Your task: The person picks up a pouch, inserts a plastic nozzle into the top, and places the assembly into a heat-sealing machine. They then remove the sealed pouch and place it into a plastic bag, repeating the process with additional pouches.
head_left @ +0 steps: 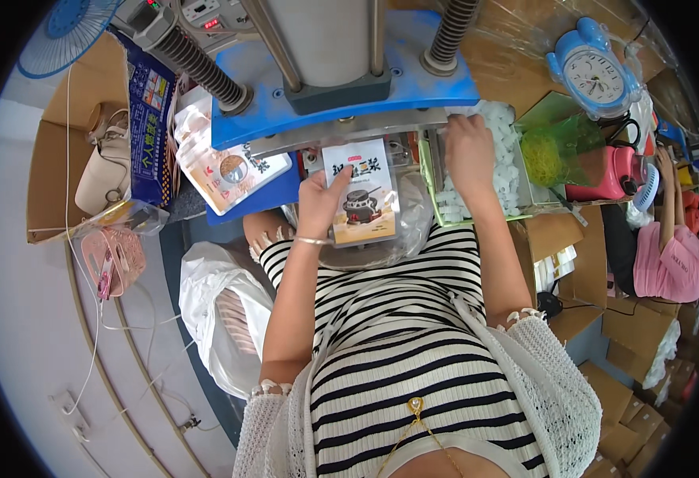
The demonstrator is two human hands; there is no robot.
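Note:
My left hand [322,205] grips a flat printed pouch [365,211] by its left side, thumb lying across the front. The pouch is white above and tan below, with a dark picture of a pot. Its top edge reaches under the metal bar [349,134] of a blue press [413,72]. My right hand [470,155] is closed, its fingers curled down over a green-edged box [453,213] full of small white plastic pieces [502,151]. What the fingertips hold is hidden. More printed pouches [230,171] lie stacked left of the press.
Two springs [198,68] flank the press column. At right stand a blue alarm clock [595,76], a green bag [552,147] and a pink appliance [600,175]. A person in pink [668,263] sits beyond. A white plastic bag [218,319] and a cardboard box [55,159] are at left.

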